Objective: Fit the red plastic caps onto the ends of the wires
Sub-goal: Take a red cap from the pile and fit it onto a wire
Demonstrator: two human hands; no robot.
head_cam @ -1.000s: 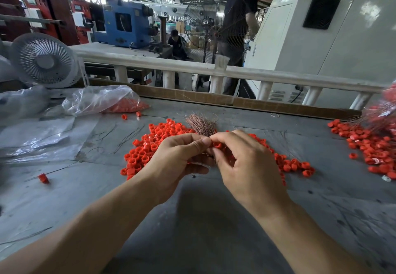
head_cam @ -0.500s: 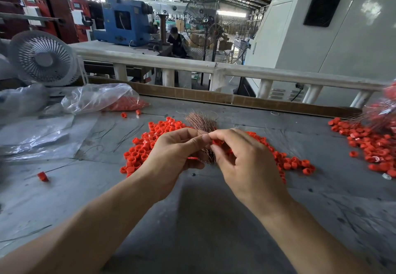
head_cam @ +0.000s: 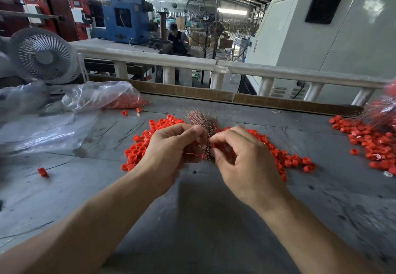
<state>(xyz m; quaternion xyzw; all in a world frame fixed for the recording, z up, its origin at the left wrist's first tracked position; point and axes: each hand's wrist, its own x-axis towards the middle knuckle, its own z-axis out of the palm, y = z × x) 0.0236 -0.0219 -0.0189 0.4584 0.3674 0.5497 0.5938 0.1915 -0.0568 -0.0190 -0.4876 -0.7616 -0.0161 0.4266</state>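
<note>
1. Two hands are working close together over the grey table (head_cam: 64, 188): the left hand (head_cam: 171, 149) is gripping a bundle of copper wires (head_cam: 202, 121), fingers curled round its lower part, and the right hand (head_cam: 242, 158) is pinching thumb against forefinger right at the bundle's side — whether a cap or a single strand is sitting in that pinch cannot be told, since the fingertips are hiding it.
2. Judging from this, the step in hand is singling out one wire end and seating a cap on it. To do it well, the left hand should be keeping the bundle steady and fanned slightly, while the right is feeding the cap's open mouth straight along the wire, not at an angle — thin strands will likely bend if pushed sideways.
3. Loose red caps (head_cam: 141, 147) are lying in a heap on the table just beyond and beneath both hands, spreading out to the right; a second heap of caps (head_cam: 368, 138) is lying well apart at the right edge.
4. The bundle is standing roughly upright, its long axis running from the left fist up and away from the person, tilting slightly left, with the free ends splaying like a brush at the top.
</note>
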